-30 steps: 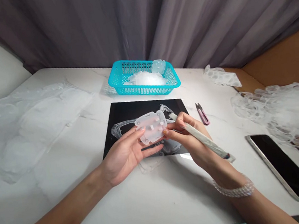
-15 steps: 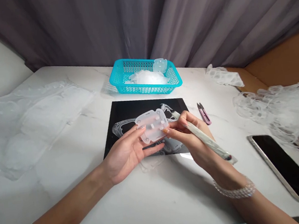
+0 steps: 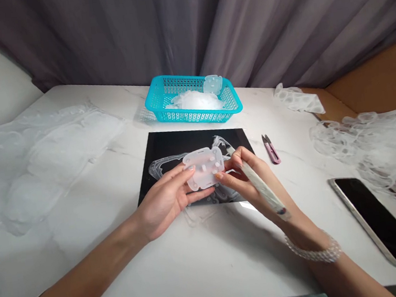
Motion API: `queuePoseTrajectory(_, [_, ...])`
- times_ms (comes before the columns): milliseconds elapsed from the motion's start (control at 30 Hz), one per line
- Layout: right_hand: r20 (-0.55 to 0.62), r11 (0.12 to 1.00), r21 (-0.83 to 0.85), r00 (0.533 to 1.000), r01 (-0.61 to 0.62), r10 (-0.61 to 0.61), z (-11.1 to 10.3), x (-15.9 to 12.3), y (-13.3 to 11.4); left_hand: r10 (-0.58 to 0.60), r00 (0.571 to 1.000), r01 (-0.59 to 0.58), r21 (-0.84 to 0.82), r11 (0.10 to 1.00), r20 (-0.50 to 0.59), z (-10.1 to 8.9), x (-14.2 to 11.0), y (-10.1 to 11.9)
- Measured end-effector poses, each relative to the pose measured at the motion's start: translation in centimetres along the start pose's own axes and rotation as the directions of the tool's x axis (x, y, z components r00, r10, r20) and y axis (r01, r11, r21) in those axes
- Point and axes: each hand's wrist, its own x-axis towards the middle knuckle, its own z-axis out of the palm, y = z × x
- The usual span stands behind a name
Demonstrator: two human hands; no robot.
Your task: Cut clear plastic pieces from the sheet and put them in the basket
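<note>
A translucent, frosted flexible sheet piece (image 3: 203,160), with wavy edges and small raised studs, is held up over a black mat (image 3: 166,142). My left hand (image 3: 163,203) grips its left side, thumb on top and fingers underneath. At its lower right edge, my right hand (image 3: 252,175) touches it with thumb and fingertips. That same hand also holds a slim tool with a pale, wrapped-looking handle (image 3: 266,190), which slants back over the wrist; its tip is hard to make out. Clear cut-off scraps (image 3: 160,167) lie on the mat, partly hidden by the hands.
A blue perforated basket (image 3: 194,116) with similar translucent pieces stands at the back. Pink thread snips (image 3: 271,150) and a phone (image 3: 382,222) lie to the right, beside a heap of clear scraps (image 3: 389,154). Bagged translucent pieces (image 3: 54,156) cover the left side.
The piece has turned slightly and shifted a little right in my hands. The tool's handle has swung to a steeper slant, and its back end has moved left.
</note>
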Motion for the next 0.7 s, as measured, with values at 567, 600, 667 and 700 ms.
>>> queuePoseTrajectory(567, [-0.08, 1.0, 0.03, 0.997, 0.001, 0.001, -0.8, 0.2, 0.4, -0.019, 1.0, 0.019, -0.03, 0.999, -0.021, 0.1, 0.0, 0.6])
queuePoseTrajectory(600, [-0.031, 0.998, 0.056, 0.999, -0.006, 0.008, -0.7, 0.1, 0.1, -0.009, 1.0, 0.009, -0.014, 1.0, -0.017, 0.2, 0.0, 0.5])
queuePoseTrajectory(667, [0.026, 0.993, 0.114, 1.0, -0.019, 0.016, -0.5, 0.0, -0.2, 0.021, 1.0, -0.02, 0.057, 0.998, -0.021, 0.2, -0.1, 0.4])
queuePoseTrajectory(700, [0.039, 0.99, 0.139, 0.999, -0.025, 0.019, -0.4, 0.0, -0.2, 0.037, 0.999, -0.034, 0.107, 0.994, -0.031, 0.3, -0.2, 0.3])
